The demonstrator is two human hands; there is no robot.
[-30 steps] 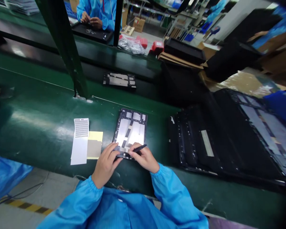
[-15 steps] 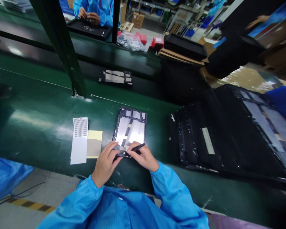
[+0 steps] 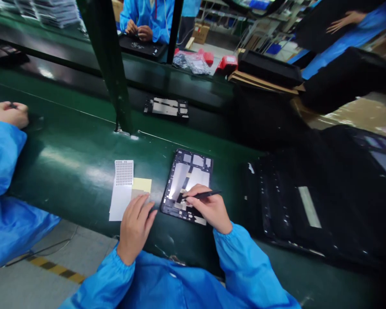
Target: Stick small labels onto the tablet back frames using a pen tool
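Note:
A tablet chassis [image 3: 176, 182] lies open on the green bench, with silvery battery panels and a dark strip between them. Over its lower half my right hand [image 3: 209, 210] pinches a slim black pen-like tool [image 3: 207, 194]; the tool's tip is hidden by the fingers. Left of the chassis, my left hand [image 3: 137, 227] rests with fingers extended over the lower part of a yellow-and-grey sheet [image 3: 142, 185], holding nothing that shows. Beside that lies a white sheet [image 3: 120, 201], its curled top a label sheet [image 3: 124, 172] with rows of small dark marks.
A second chassis [image 3: 166, 107] lies on the dark strip behind. Black trays [image 3: 276, 206] holding device parts crowd the right. A green post [image 3: 111, 73] rises from the bench. A co-worker's hand [image 3: 11, 113] is at far left; another person's hands [image 3: 138, 31] work across the bench.
My left hand has let go of the chassis's lower edge and moved left to the sheets. My right hand has shifted up the chassis with the tool. The view has shifted left.

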